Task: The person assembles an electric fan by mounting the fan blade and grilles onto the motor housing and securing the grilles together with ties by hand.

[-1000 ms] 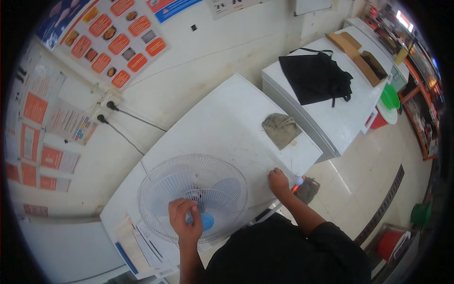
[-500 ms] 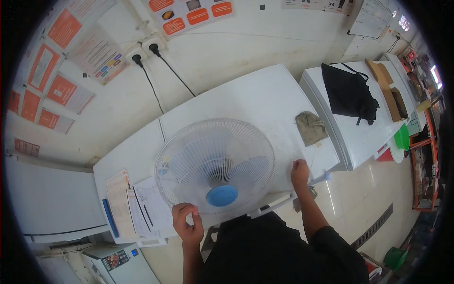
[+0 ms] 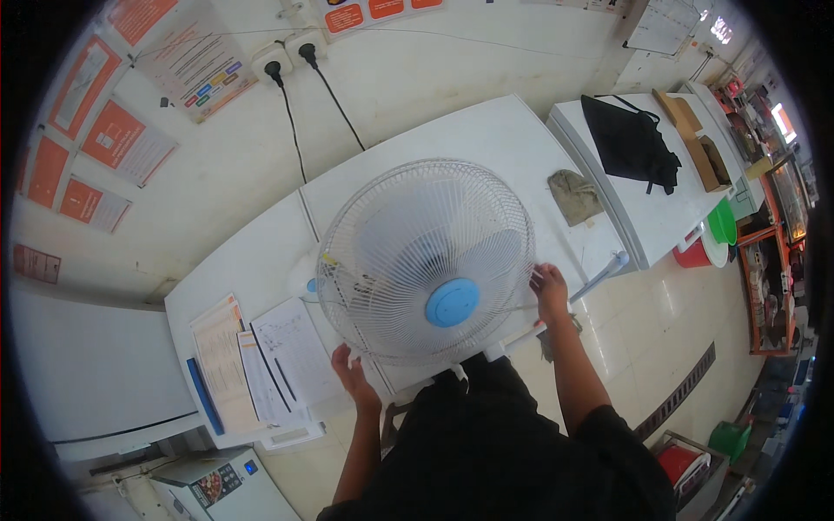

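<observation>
An electric fan (image 3: 382, 195) with a round white wire guard, pale blades and a light blue centre cap (image 3: 452, 302) lies on a white chest-like top in front of me, its guard facing up. My left hand (image 3: 356, 382) is by the guard's lower left rim, fingers apart and slightly bent. At the right rim, my right hand (image 3: 550, 295) has its fingertips at the wires, thumb spread from the fingers. Whether either hand presses on the guard I cannot tell. Part of the fan's white and blue body (image 3: 306, 284) shows beyond the guard's left side.
Papers (image 3: 291, 356) and a blue folder edge (image 3: 205, 395) lie at left. A grey-brown cloth (image 3: 574, 197) rests right of the fan. Farther right, another white top (image 3: 638, 230) carries a black apron (image 3: 627, 143) and an open cardboard box (image 3: 712, 165). Two plugs (image 3: 274, 69) sit in wall sockets.
My right hand has come left to the fan's rim, and its fingers have opened. The left hand has uncurled beside the rim. The fan has shifted slightly rightward; the whole view has shifted too.
</observation>
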The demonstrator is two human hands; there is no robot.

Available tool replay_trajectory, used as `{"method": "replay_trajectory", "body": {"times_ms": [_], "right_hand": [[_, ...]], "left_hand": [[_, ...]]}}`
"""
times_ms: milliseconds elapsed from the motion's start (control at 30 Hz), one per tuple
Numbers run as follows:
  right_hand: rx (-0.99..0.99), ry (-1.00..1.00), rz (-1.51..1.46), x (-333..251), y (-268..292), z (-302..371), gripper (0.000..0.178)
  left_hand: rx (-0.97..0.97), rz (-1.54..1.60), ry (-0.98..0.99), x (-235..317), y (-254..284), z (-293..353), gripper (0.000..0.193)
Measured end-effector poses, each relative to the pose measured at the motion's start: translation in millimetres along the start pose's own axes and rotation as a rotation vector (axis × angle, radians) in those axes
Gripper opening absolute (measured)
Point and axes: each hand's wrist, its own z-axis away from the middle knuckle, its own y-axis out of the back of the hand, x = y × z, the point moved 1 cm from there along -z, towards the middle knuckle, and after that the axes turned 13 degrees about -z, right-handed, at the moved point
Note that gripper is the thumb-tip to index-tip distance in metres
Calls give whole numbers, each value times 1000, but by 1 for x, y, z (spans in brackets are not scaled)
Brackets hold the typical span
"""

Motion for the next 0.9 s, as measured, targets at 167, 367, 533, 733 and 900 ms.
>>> {"method": "replay_trajectory", "body": {"times_ms": [167, 367, 533, 733, 900], "right_hand": [[-322, 326, 275, 11, -27, -38, 27], [-184, -287, -279, 14, -8, -47, 33], [17, -325, -138, 53, 27, -6, 56], [317, -542, -433, 43, -45, 73, 29], [285, -492, -464, 44, -34, 86, 28]], "left_hand": [[-241, 374, 159, -29, -26, -5, 56], [-384, 552, 241, 15, -50, -5, 67], [-453, 77, -140, 29, -25, -45, 75], [-538, -47, 174, 167, 11, -97, 78], [-576, -209, 190, 234, -19, -104, 85]]}}
